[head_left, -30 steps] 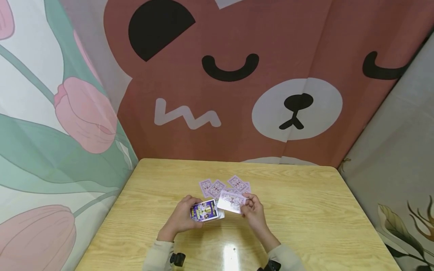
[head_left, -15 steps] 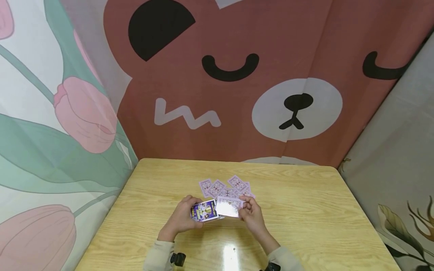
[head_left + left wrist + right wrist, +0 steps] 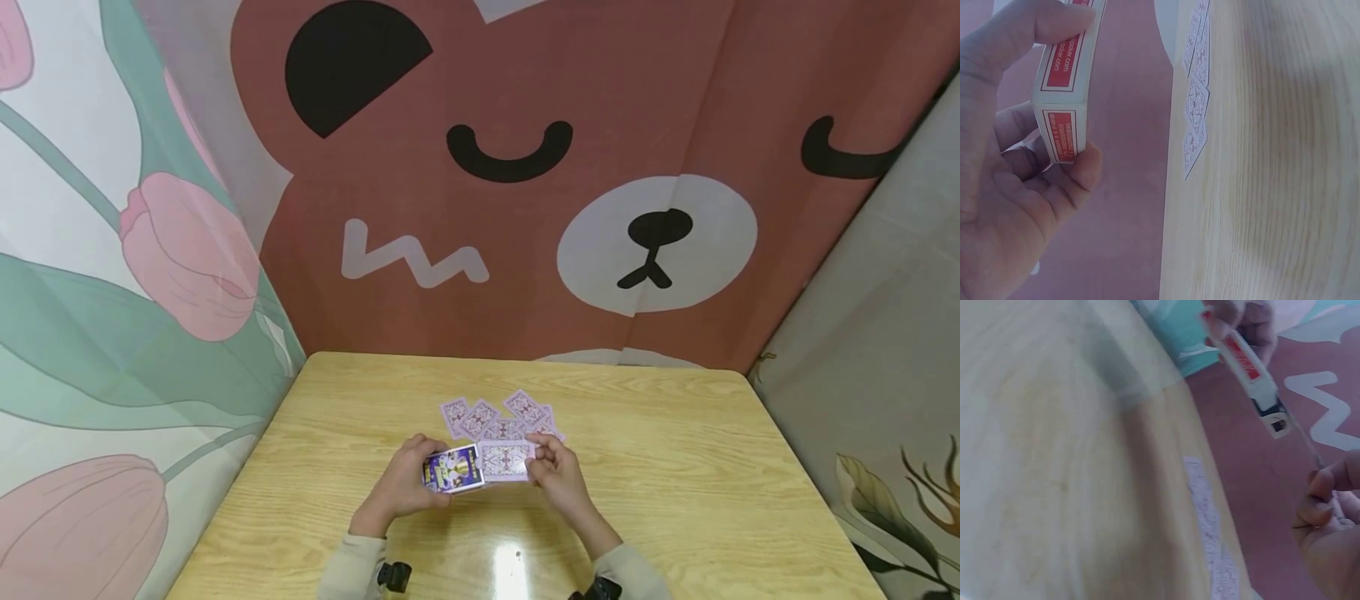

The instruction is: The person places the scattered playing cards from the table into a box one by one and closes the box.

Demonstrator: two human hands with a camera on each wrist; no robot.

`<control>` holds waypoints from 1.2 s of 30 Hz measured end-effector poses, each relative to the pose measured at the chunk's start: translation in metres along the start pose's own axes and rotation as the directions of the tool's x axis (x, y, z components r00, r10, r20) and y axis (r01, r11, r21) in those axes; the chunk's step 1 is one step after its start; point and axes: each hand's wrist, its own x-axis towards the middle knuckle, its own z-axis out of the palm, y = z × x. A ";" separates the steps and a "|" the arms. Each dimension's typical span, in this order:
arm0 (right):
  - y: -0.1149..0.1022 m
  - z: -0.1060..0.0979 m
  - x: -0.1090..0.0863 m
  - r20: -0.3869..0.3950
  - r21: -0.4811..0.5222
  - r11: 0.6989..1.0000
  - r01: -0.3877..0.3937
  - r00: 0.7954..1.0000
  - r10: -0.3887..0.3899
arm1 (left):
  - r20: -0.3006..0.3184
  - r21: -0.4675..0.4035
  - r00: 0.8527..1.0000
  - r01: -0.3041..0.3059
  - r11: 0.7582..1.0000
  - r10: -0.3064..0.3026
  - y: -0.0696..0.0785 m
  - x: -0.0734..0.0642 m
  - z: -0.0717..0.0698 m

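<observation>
My left hand (image 3: pixel 407 477) grips a playing card box (image 3: pixel 453 468), its printed purple and yellow face turned up. In the left wrist view the box's red and white sides (image 3: pixel 1060 128) show between thumb and fingers. A playing card (image 3: pixel 506 461) with a patterned pink-white back lies level against the box's right, open end. My right hand (image 3: pixel 558 477) pinches that card by its right edge. The right wrist view shows the card edge-on as a thin line (image 3: pixel 1304 436) reaching to the box's end, where a flap (image 3: pixel 1275 422) hangs down. Both hands are above the table.
Several playing cards (image 3: pixel 480 418) lie face down and overlapping on the wooden table (image 3: pixel 675 467), just beyond the hands. Behind the table hangs a cloth with a bear print (image 3: pixel 525 250). A floral cloth (image 3: pixel 187 250) covers the left side.
The card in my right hand has tilted down and moved slightly left, now lined up with the box's open end. The left hand and box have barely moved.
</observation>
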 end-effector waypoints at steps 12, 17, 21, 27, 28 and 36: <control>-0.019 0.000 0.004 0.075 -0.001 0.999 -0.045 0.996 0.045 | -0.009 -0.003 1.000 -0.018 1.000 0.018 0.000 0.000 0.002; -0.011 0.006 0.004 0.072 0.007 0.998 -0.059 0.996 0.058 | 0.010 -0.017 1.000 -0.018 1.000 0.018 0.003 0.002 0.002; -0.006 0.011 0.004 0.082 -0.007 0.999 -0.040 0.996 0.040 | 0.025 -0.011 1.000 -0.017 1.000 0.017 0.004 0.002 0.001; -0.010 0.011 0.004 0.079 -0.048 0.997 -0.054 0.995 0.058 | 0.029 -0.005 0.999 -0.021 1.000 0.021 0.004 0.002 0.001; -0.010 0.010 0.004 0.076 -0.055 0.997 -0.053 0.995 0.057 | 0.028 -0.004 0.999 -0.022 1.000 0.022 0.004 0.002 0.001; -0.007 0.003 0.006 0.071 -0.011 0.999 -0.031 0.997 0.031 | 0.020 0.000 0.999 -0.043 0.999 0.043 0.003 0.003 0.003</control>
